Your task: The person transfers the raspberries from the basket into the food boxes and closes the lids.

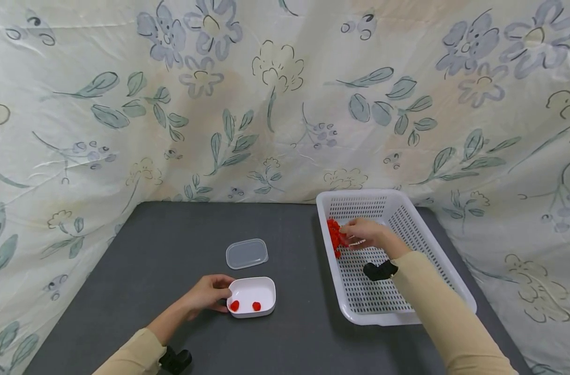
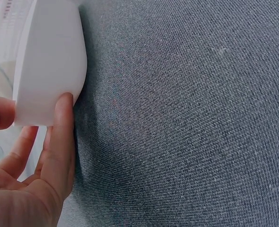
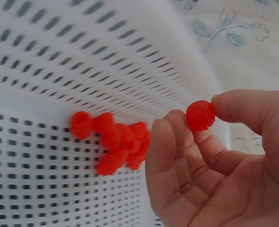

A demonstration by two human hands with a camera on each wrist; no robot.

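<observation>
A small white tub (image 1: pixel 252 296) sits on the dark grey table (image 1: pixel 172 250) with two red raspberries (image 1: pixel 245 305) inside. My left hand (image 1: pixel 209 292) holds the tub's left end; in the left wrist view the thumb (image 2: pixel 61 142) presses on the tub's wall (image 2: pixel 49 61). My right hand (image 1: pixel 367 234) is inside the white perforated basket (image 1: pixel 435 260), beside a heap of raspberries (image 1: pixel 334 237). In the right wrist view it pinches one raspberry (image 3: pixel 200 115) between thumb and fingers, just right of the heap (image 3: pixel 113 142).
A clear plastic lid (image 1: pixel 246 253) lies on the table behind the tub. A floral cloth (image 1: pixel 266 104) hangs as a backdrop and drapes around the table's sides. A black wrist strap (image 1: pixel 380 270) shows on the right arm.
</observation>
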